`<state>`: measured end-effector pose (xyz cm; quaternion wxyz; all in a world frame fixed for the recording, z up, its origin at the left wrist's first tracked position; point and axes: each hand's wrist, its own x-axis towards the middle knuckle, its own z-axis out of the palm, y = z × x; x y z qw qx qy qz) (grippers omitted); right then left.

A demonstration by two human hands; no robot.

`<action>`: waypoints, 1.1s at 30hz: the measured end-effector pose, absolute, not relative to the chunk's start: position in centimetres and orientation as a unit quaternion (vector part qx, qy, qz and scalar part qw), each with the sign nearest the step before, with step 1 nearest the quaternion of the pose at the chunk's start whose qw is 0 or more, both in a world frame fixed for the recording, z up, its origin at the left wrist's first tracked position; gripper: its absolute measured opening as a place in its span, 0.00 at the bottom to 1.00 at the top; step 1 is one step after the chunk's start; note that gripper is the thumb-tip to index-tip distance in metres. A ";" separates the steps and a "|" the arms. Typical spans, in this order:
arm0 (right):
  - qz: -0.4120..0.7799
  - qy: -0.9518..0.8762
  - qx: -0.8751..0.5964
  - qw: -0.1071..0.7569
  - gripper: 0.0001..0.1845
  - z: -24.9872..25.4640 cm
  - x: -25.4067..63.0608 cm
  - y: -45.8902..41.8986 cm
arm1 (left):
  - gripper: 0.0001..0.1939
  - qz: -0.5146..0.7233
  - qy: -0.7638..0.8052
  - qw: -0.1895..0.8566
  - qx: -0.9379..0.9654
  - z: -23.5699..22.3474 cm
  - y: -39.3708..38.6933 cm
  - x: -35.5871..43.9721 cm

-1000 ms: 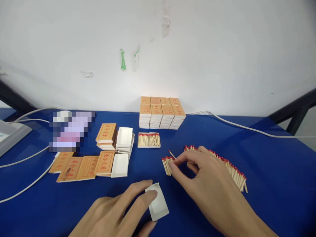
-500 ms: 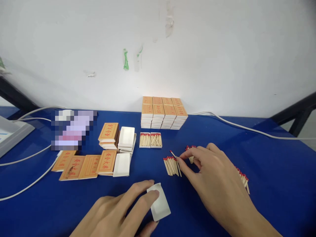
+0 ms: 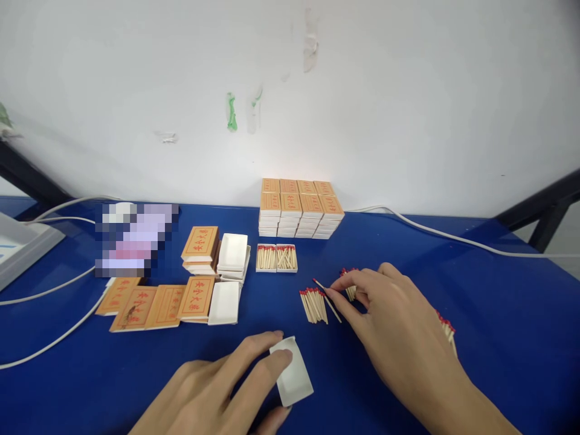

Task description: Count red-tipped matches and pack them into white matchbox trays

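The left hand (image 3: 212, 386) is clamped on a white tray (image 3: 298, 386), with one fingertip over its interior and the thumb at its near end. The right hand (image 3: 399, 332) pinches a single match (image 3: 318, 283) between thumb and forefinger, beside a loose bunch (image 3: 313, 307) on the blue table (image 3: 435, 257). Two filled trays (image 3: 266, 270) sit beyond, before stacked matchboxes (image 3: 290, 206).

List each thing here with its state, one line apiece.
Left hand: gripping the near white tray
Near white tray: open, no matches showing
Right hand: pinching a red-headed match
Filled matchbox trays: open, side by side
Stacked white trays: open, top ones without matches
Orange-topped matchboxes: stacked by the wall
Orange matchbox sleeves: piled, printed faces up
Loose matches: unburnt, lying in bunches
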<state>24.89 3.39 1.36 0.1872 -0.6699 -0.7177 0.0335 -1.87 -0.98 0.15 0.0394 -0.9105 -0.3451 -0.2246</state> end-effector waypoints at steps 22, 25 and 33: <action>0.084 -0.703 -0.690 0.151 0.11 1.7 25.8 2.4 | 0.21 -0.215 -0.350 0.030 -0.911 0.3 -0.7 -1.6; 0.083 -0.709 -0.682 0.158 0.10 1.7 25.5 2.4 | 0.22 -0.216 -0.351 0.030 -0.911 0.3 -0.7 -1.6; 0.098 -0.709 -0.679 0.164 0.14 1.5 25.4 2.4 | 0.22 -0.216 -0.347 0.036 -0.912 0.4 -0.7 -1.7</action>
